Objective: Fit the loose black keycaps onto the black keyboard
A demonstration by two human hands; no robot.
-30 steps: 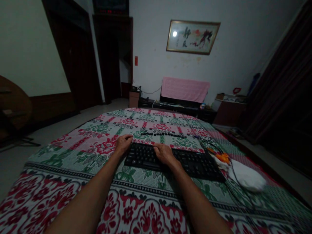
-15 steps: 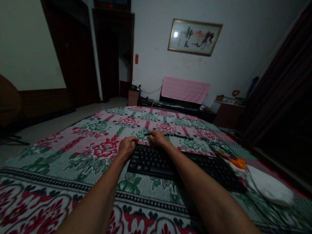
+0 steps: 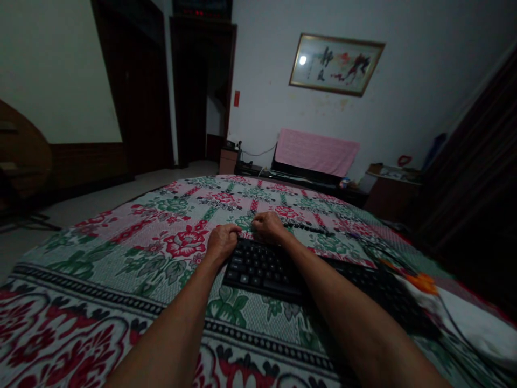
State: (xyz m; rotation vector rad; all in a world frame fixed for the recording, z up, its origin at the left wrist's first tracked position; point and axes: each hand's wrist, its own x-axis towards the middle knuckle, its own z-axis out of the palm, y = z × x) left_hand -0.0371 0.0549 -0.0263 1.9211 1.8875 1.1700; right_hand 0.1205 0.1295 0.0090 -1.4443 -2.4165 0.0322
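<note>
A black keyboard [image 3: 258, 268] lies on the flowered bedspread [image 3: 161, 291], its middle covered from view by my right forearm. My left hand [image 3: 223, 242] is closed at the keyboard's far left corner, with fingers curled against its edge. Just beyond the keyboard's back edge, my right hand [image 3: 268, 226] is closed with fingertips pinched together; whatever they hold is too small and dark to make out. A line of small black pieces [image 3: 309, 227] stretches to the right of that hand on the bedspread.
On the right of the bed lie dark cables [image 3: 383, 250], an orange item [image 3: 422, 283] and a white bundle [image 3: 480, 323]. Past the bed's far end stand a pink-cloth-covered panel [image 3: 317, 152] and low furniture. A round wooden table top [image 3: 24, 143] is at the left.
The view has turned slightly left, shifting everything rightward. A dark piece that stuck out from my right fingertips no longer shows there. My left hand stays at the keyboard's corner.
</note>
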